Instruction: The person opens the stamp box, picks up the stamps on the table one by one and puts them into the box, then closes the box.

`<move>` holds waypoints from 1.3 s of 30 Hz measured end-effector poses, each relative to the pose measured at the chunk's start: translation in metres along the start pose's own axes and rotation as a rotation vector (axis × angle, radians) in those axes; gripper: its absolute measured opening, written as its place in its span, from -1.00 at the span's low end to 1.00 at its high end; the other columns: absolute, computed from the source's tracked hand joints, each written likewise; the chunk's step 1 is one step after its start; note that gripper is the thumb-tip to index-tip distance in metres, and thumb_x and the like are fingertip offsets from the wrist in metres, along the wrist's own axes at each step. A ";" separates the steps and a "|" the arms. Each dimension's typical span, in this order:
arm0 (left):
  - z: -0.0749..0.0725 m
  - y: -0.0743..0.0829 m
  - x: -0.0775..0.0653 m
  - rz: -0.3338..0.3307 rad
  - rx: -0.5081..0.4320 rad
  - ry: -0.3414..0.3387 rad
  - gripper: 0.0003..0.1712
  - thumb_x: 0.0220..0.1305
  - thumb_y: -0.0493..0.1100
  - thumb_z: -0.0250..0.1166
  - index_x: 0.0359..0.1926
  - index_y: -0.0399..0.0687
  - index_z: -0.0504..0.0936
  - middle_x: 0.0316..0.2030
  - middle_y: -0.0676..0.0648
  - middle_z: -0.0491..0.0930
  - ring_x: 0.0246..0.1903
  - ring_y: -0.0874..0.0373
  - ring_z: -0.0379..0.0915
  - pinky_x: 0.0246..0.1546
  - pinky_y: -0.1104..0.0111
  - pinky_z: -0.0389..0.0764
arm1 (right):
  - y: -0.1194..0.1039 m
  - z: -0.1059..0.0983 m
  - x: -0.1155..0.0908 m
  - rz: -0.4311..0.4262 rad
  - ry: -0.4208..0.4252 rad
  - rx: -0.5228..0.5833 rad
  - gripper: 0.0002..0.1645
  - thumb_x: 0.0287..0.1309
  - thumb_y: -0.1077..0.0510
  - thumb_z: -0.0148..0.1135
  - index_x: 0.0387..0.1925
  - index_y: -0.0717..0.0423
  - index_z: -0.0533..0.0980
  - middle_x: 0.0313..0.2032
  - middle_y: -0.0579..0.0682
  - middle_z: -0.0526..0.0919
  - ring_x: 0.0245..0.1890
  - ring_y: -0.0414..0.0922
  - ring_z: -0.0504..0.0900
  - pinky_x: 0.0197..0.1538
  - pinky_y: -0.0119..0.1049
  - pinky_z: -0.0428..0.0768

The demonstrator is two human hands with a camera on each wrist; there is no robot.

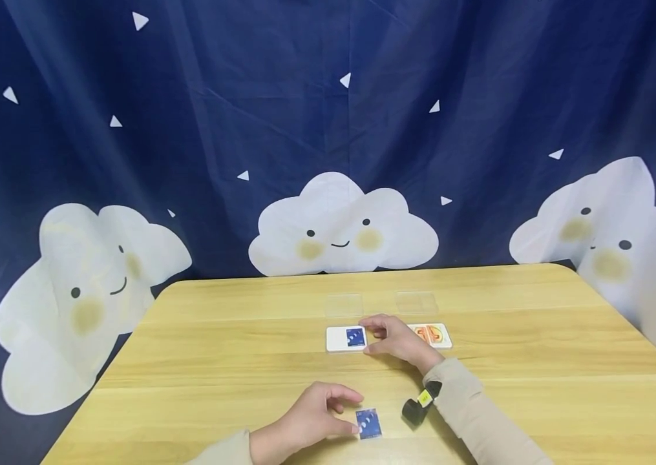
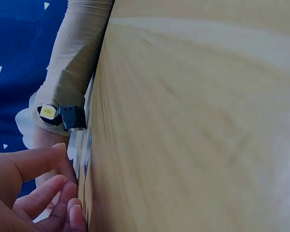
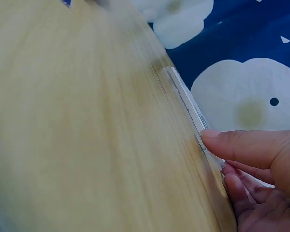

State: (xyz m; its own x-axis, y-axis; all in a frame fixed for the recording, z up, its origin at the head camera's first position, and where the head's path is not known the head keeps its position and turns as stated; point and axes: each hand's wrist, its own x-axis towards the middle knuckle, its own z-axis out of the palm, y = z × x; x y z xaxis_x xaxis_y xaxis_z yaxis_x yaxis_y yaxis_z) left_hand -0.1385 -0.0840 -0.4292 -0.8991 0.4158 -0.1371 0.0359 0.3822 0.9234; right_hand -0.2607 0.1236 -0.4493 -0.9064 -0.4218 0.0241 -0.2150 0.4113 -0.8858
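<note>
In the head view my right hand [image 1: 395, 338] holds the right end of a flat white card stack [image 1: 336, 340], thumb at its near corner and index finger at its far corner. A dark blue square with pale moon shapes [image 1: 355, 337] lies on the stack's right half. The right wrist view shows the thumb [image 3: 217, 136] against the stack's edge [image 3: 190, 106]. Nearer the front, my left hand [image 1: 317, 416] rests at a loose blue square card [image 1: 369, 423] with the same pattern. Its thumb tip is at the card's left edge, with the fingers loosely bent.
A second white stack with orange pictures [image 1: 435, 335] lies to the right, partly hidden by the right hand. Two clear plastic trays [image 1: 344, 305] lie farther back on the wooden table [image 1: 234, 329]. A dark blue curtain [image 1: 217, 129] with clouds hangs behind.
</note>
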 end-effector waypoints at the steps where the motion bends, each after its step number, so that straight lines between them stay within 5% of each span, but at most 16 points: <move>1: 0.000 0.000 0.000 0.005 0.016 0.001 -0.58 -0.17 -0.35 0.48 -0.17 -0.09 0.69 -0.19 0.05 0.63 -0.29 0.16 0.37 -0.30 0.47 0.41 | 0.000 0.000 0.000 -0.002 -0.002 -0.002 -0.36 -0.11 0.28 0.41 0.11 0.27 0.47 0.11 0.20 0.50 0.05 0.07 0.47 0.17 -0.01 0.40; 26: 0.001 -0.009 0.010 0.159 0.238 0.058 -0.74 -0.19 -0.19 0.53 -0.35 -0.03 0.73 -0.45 0.20 0.49 -0.49 0.37 0.29 -0.44 0.52 0.36 | -0.002 -0.001 0.001 0.003 0.011 0.005 -0.34 -0.14 0.32 0.42 0.10 0.29 0.47 0.11 0.22 0.50 0.05 0.09 0.48 0.16 0.01 0.40; 39: 0.002 -0.010 0.009 0.143 0.249 0.056 -0.80 -0.17 -0.19 0.53 -0.41 0.02 0.73 -0.49 0.20 0.50 -0.52 0.37 0.28 -0.46 0.52 0.33 | -0.001 0.000 0.001 0.001 -0.002 0.018 -0.36 -0.12 0.31 0.41 0.10 0.32 0.46 0.11 0.24 0.49 0.05 0.09 0.48 0.17 0.02 0.39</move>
State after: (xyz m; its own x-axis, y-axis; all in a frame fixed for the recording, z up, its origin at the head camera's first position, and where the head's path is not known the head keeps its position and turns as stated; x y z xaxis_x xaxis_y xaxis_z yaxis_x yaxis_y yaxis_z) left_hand -0.1461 -0.0823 -0.4400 -0.8996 0.4365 0.0141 0.2637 0.5171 0.8143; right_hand -0.2611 0.1226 -0.4483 -0.9061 -0.4225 0.0223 -0.2073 0.3975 -0.8939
